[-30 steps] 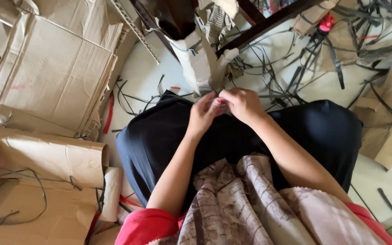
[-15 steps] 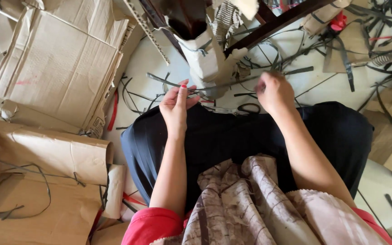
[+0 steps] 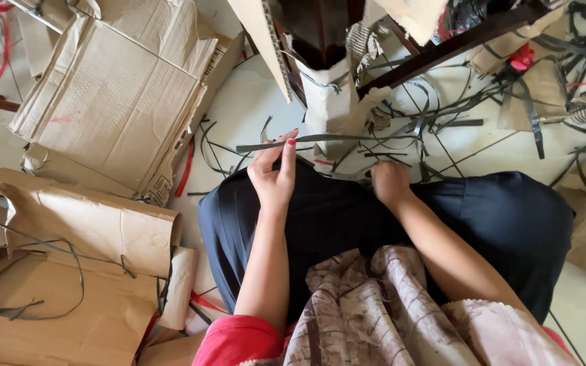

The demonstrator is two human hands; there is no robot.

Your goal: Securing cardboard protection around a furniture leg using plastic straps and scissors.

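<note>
— Hands? Strap position?
— Left hand raised above lap, fingers pinched on dark flat strap; right hand curled shut low at knee, contents not discernible.
— Reason for hold?
— Apparently to keep strap taut and clear of litter.
— Condition?
— Thin, grey-black, nearly level, stretched across wrapped furniture leg above pale floor.
</note>
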